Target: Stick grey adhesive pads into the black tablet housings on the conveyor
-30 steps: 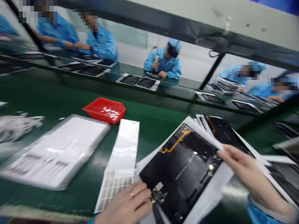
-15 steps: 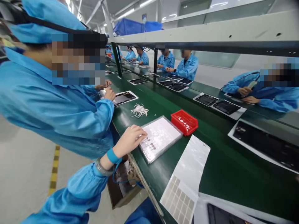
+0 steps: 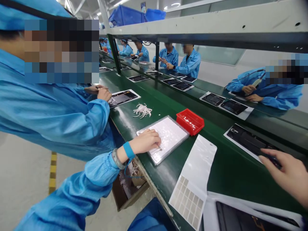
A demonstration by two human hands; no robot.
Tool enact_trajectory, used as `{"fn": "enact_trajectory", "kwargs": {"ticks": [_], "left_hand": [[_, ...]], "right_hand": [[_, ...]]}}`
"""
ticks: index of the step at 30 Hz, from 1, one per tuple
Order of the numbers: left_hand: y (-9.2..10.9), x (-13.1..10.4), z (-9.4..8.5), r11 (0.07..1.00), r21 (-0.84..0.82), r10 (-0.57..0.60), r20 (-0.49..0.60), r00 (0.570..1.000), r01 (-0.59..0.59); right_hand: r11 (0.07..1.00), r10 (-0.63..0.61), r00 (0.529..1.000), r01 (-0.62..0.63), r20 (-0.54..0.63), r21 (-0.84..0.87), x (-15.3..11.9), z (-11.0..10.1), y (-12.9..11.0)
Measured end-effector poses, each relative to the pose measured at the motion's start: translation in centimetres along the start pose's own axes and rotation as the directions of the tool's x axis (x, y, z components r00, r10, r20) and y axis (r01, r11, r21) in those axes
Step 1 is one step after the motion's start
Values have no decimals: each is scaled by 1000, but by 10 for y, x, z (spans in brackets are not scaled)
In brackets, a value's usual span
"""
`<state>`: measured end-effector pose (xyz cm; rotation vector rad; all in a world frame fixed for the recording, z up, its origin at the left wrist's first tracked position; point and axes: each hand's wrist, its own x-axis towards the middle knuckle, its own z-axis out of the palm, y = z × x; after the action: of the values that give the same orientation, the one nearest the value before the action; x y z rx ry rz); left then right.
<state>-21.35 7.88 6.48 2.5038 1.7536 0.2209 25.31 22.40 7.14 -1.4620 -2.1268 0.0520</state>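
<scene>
My left hand (image 3: 148,141) rests over a white sheet on a clear-edged flat tray (image 3: 173,134). Its fingers are bent and pressed together near a small dark-headed piece (image 3: 160,149); whatever they pinch is hidden. At the right edge, my right hand (image 3: 287,173) reaches in with thumb and forefinger around the near edge of a black panel (image 3: 250,139), which lies on a white sheet. Part of this panel is covered by the hand. A red bin (image 3: 190,122) with small white bits touches the tray's far side.
A backing sheet with pale squares (image 3: 186,202) lies right of the tray, beside another black panel (image 3: 235,215). White strips (image 3: 142,110) are piled beyond the tray. A co-worker's sleeve (image 3: 96,118) is close at left. A shelf beam (image 3: 207,24) crosses above. An open carton (image 3: 127,199) stands below the table edge.
My right hand has come into view at the black panel, which has shifted left. My left hand has moved right across the tray, covering most of the dark-headed pieces.
</scene>
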Motion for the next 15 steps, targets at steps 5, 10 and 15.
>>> {"fn": "enact_trajectory", "kwargs": {"ticks": [5,10,15], "left_hand": [[4,-10,-2,995,44,-88,-19,996,88],[11,-14,8,991,17,-136,-19,991,136],[13,-16,4,979,-88,-196,-117,974,186]], "right_hand": [[969,-241,970,239,28,56,-35,0,-98],[934,-296,945,256,138,247,-56,10,-150],[873,-309,889,125,338,471,-66,26,-194]]}}
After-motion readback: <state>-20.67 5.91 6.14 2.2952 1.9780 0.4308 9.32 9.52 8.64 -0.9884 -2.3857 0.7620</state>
